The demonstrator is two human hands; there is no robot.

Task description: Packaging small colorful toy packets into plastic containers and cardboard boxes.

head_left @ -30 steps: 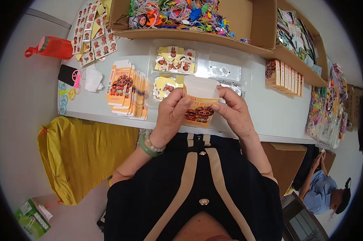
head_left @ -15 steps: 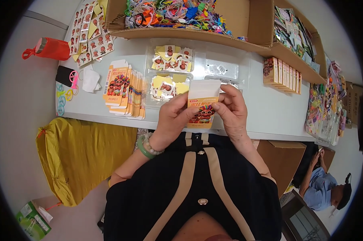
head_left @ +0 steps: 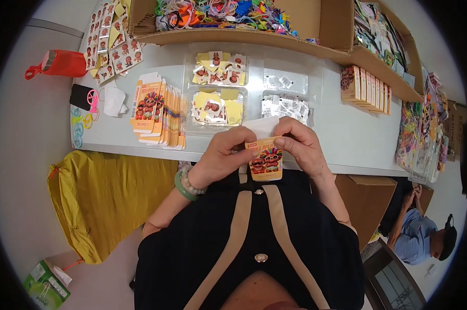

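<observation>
Behind hands, trays, flat cartons

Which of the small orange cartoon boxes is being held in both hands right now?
The small orange box at the table's near edge, pinched between the left hand and right hand. The flat stack and the upright row lie untouched.

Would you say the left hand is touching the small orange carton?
Touching: the head view shows the left hand with its fingers wrapped onto the small orange carton's upper left edge.

Small orange carton between both hands
</observation>
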